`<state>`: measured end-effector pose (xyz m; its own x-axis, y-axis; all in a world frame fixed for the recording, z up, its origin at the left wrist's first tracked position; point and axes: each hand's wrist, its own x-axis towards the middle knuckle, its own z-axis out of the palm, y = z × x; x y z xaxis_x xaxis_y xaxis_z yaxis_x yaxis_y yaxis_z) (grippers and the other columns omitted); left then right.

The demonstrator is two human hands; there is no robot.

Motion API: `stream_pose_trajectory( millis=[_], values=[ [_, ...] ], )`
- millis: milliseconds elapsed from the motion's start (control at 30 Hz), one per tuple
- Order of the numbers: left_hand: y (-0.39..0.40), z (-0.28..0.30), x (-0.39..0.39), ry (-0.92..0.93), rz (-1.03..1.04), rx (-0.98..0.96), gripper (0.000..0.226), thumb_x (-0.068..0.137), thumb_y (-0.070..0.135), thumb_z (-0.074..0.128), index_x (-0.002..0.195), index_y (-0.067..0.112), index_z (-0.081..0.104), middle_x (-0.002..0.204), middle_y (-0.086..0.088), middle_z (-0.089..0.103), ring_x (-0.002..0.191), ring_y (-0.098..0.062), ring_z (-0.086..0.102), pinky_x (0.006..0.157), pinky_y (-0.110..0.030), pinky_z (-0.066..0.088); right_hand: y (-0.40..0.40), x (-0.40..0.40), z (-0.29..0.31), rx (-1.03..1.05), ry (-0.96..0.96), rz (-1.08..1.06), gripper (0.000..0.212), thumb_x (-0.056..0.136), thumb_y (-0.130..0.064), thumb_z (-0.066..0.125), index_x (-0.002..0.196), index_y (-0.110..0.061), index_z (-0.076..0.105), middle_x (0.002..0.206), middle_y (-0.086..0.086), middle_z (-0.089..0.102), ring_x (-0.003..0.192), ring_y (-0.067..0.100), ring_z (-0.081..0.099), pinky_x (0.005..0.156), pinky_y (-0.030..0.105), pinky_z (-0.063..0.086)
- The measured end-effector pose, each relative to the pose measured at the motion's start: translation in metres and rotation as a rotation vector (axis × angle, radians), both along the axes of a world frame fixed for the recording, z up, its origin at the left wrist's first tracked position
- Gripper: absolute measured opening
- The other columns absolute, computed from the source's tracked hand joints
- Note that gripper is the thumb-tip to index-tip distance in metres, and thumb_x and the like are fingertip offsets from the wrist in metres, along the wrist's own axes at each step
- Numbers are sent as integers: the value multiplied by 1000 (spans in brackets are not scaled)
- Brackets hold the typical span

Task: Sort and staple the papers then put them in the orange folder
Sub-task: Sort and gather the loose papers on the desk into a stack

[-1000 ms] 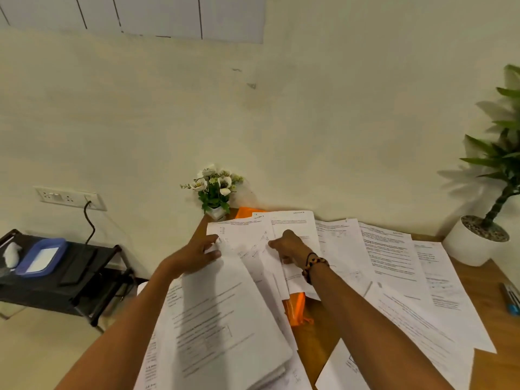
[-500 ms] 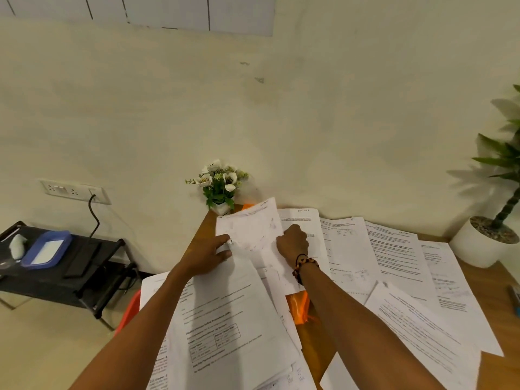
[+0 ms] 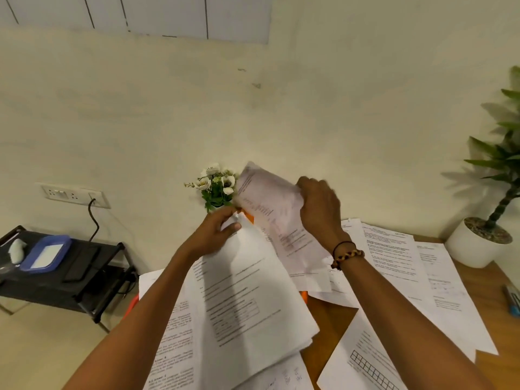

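My left hand (image 3: 218, 230) grips the far corner of a thick stack of printed papers (image 3: 247, 299) that slopes toward me over the table's left side. My right hand (image 3: 319, 209) holds a single printed sheet (image 3: 274, 215) lifted off the table and curled up toward the wall. More loose sheets (image 3: 394, 254) lie spread across the wooden table (image 3: 327, 319). Slivers of the orange folder (image 3: 304, 295) show under the papers, most of it hidden. A blue stapler-like object (image 3: 512, 301) lies at the right edge.
A small pot of white flowers (image 3: 216, 187) stands at the table's far left corner, right behind the lifted sheet. A green plant in a white pot (image 3: 475, 246) sits at the far right. A black side rack with a blue tray (image 3: 46, 253) stands to the left.
My right hand has closed on one sheet and raised it off the pile, curling it upward. My left hand has kept its hold on the stack's corner and lifted slightly.
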<state>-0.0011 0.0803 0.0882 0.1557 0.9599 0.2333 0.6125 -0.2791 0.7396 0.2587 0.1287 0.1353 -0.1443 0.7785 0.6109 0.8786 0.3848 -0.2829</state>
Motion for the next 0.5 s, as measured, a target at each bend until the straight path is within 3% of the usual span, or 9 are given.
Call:
stream_pose_trajectory(
  millis=[67, 133, 200, 267, 333, 433, 500],
  values=[
    [1, 12, 6, -122, -4, 40, 25, 99, 5, 61, 105, 28, 57, 95, 28, 65, 89, 11, 58, 81, -10, 42, -12, -2, -1, -84, -36, 97, 33, 71, 10, 40, 88, -12, 55, 76, 1, 53, 76, 27, 47, 57, 33, 29],
    [0, 22, 12, -267, -7, 84, 29, 97, 8, 64, 120, 20, 52, 113, 12, 64, 102, 4, 61, 89, -23, 47, -25, -6, -8, -115, -50, 192, 24, 75, 6, 43, 83, -15, 51, 72, 0, 53, 73, 27, 47, 57, 32, 27],
    [-3, 32, 17, -388, 10, 142, 49, 96, 7, 66, 134, 25, 42, 135, 5, 55, 121, -4, 61, 96, -29, 51, -33, -6, -12, -163, 7, 248, 21, 77, 4, 45, 78, -17, 47, 66, 2, 52, 66, 27, 46, 56, 32, 26],
    [-5, 41, 24, -448, 37, 182, 65, 95, 7, 68, 147, 28, 34, 148, 19, 46, 127, -7, 59, 101, -29, 53, -37, -2, -7, -243, 66, 299, 24, 75, 6, 40, 79, -18, 46, 66, 4, 51, 63, 23, 41, 57, 31, 25],
    [-5, 47, 28, -437, 47, 184, 66, 95, 9, 68, 152, 22, 37, 135, 40, 50, 122, 5, 58, 103, -24, 52, -38, 4, -2, -324, 131, 368, 32, 75, 6, 38, 81, -24, 46, 69, 2, 51, 66, 17, 39, 60, 31, 29],
    [0, 53, 29, -467, 100, 169, 40, 93, 13, 71, 130, 26, 61, 118, 20, 68, 107, 7, 64, 98, -28, 54, -37, 15, 8, -382, 171, 358, 41, 83, 7, 42, 83, -34, 46, 73, -4, 54, 67, 8, 45, 65, 32, 37],
    [2, 56, 29, -495, 135, 176, 17, 93, 13, 72, 105, 24, 69, 97, 10, 72, 86, 2, 67, 84, -29, 53, -44, 19, 17, -390, 169, 366, 27, 97, -4, 44, 85, -28, 48, 73, 2, 55, 65, 10, 43, 65, 33, 35]
  ],
)
